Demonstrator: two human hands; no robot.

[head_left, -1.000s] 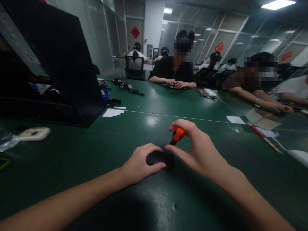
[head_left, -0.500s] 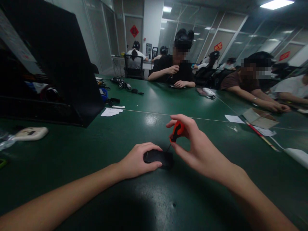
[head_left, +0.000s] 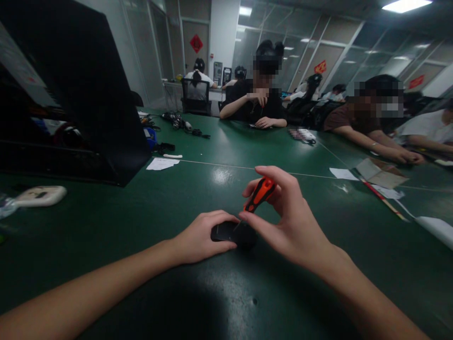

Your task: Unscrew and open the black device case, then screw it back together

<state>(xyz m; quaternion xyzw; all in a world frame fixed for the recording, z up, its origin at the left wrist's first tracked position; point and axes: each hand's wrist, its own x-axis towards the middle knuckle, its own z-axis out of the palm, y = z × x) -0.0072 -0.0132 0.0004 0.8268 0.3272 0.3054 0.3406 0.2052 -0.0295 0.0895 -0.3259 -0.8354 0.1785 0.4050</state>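
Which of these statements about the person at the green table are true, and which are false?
1. The right hand holds an orange-and-black screwdriver. True.
2. The left hand rests on a white mouse. False: it holds a small black device down on the green table; the white object lies far off to the left, untouched.
3. The screwdriver's tip points down toward the black device. True.
4. The table is red. False: it is dark green.
5. Other people sit across the table. True.
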